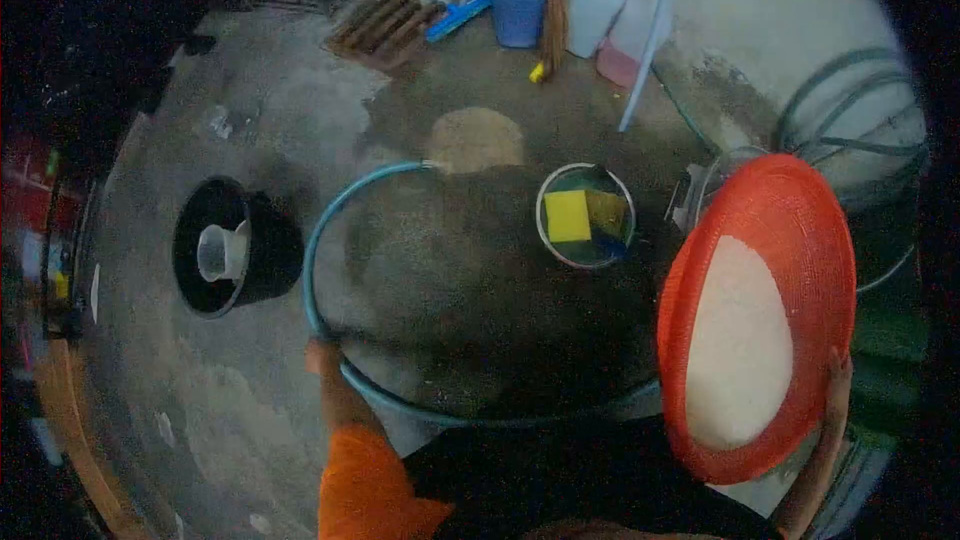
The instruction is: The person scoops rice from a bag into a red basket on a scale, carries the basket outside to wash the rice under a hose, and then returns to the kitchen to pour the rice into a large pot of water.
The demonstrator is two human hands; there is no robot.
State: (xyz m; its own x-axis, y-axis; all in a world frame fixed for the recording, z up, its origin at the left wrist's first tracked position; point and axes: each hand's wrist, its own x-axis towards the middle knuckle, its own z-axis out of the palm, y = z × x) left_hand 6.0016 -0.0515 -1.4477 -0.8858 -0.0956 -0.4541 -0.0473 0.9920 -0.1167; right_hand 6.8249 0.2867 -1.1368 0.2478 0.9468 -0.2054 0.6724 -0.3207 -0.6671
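Note:
My left hand [322, 352] is closed around a light blue hose [312, 270], which curves forward to its end on the wet floor and loops back past my body. At the right, a large red plastic basket [822, 250] is tipped on its side, its mouth facing left and up. A smooth whitish area [740, 350] shows inside it. My right hand [838, 380] grips the basket's right rim, with the thumb side at the edge and part of the fingers hidden behind it.
Ahead stands a round bucket [541, 233] with a yellow sponge [568, 216]. A black bucket [272, 255] at the left holds a white container [222, 252]. Jugs [518, 15], a blue squeegee [460, 18] and a wooden grate [385, 28] are by the wall. A coiled hose [790, 105] lies at the right.

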